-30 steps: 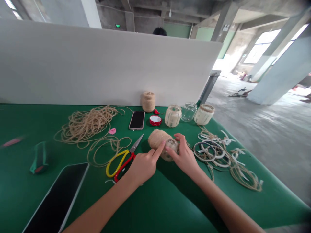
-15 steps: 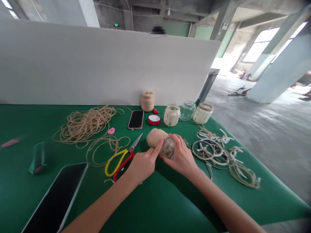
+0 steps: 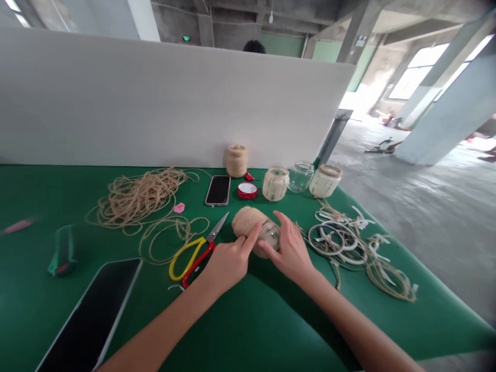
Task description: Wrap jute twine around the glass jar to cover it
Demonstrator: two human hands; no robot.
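Head view, left hand [image 3: 231, 262] and right hand [image 3: 290, 247] in half-open grip around a tilted twine-wrapped jar [image 3: 250, 223], table [image 3: 248, 325] beneath

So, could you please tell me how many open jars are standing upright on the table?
3: the pale-wrapped jar right of the round red item, the clear jar in the middle, and the brown-rimmed jar at the right end.
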